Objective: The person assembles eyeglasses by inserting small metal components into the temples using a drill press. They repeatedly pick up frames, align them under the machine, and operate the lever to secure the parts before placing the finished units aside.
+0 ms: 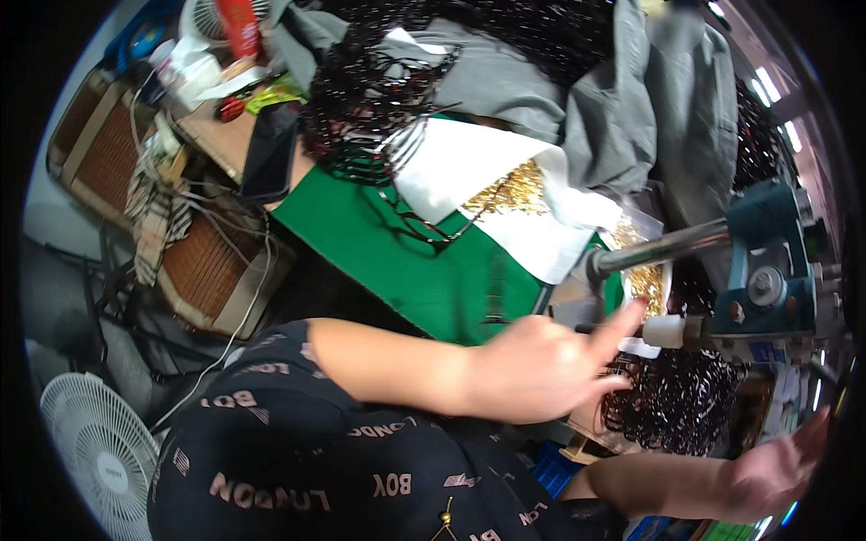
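My left hand (550, 365) reaches in from the left over the edge of a green mat (397, 257). Its index finger stretches toward a white cylinder tip (665, 331) on a teal bench press (767, 261), and its other fingers curl against a heap of black bead strands (681, 401). Whether those fingers grip a strand is hidden. My right hand (780, 464) hovers at the lower right, palm showing and fingers spread, holding nothing. A metal rod (663, 246) sticks out of the press above my left hand.
Small gold parts lie on a white cloth (469, 158) and in a tray (647, 279) by the press. More black bead strands (374, 86) and grey fabric (622, 99) cover the back. A black phone (269, 149), woven chair seats (203, 266) and a white fan (99, 451) stand at the left.
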A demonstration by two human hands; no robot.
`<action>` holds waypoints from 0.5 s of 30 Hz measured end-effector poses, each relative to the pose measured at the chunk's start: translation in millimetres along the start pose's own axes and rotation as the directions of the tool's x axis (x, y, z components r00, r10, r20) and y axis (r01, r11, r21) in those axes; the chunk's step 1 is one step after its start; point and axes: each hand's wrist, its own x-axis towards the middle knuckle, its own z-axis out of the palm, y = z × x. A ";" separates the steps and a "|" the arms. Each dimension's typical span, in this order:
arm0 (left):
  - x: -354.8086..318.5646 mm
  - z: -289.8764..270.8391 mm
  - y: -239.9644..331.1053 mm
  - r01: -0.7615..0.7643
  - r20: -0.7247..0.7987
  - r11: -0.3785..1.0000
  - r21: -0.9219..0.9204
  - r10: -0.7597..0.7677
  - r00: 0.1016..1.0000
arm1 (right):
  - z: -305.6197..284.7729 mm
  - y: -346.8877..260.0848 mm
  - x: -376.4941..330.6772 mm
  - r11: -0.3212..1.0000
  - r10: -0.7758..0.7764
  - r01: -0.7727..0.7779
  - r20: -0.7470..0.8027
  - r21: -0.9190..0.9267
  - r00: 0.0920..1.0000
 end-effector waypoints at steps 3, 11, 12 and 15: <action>-45.9 -47.2 -21.4 0.278 0.126 0.926 0.254 -0.317 0.940 | 59.8 13.2 -32.5 0.930 0.047 -0.227 -0.516 -0.291 0.855; -43.5 -83.5 -68.6 0.272 0.416 0.946 0.179 -0.323 0.850 | 85.2 26.5 -95.5 0.793 0.251 -0.488 -0.534 -0.365 0.807; -37.5 -79.9 -79.7 0.202 0.447 0.933 0.297 -0.322 0.835 | 104.0 23.1 -85.7 0.773 0.117 -0.406 -0.519 -0.488 0.847; -30.2 -62.8 -108.2 -0.020 0.303 0.810 0.586 -0.197 0.932 | 100.0 8.6 -98.1 0.764 0.207 -0.415 -0.422 -0.494 0.883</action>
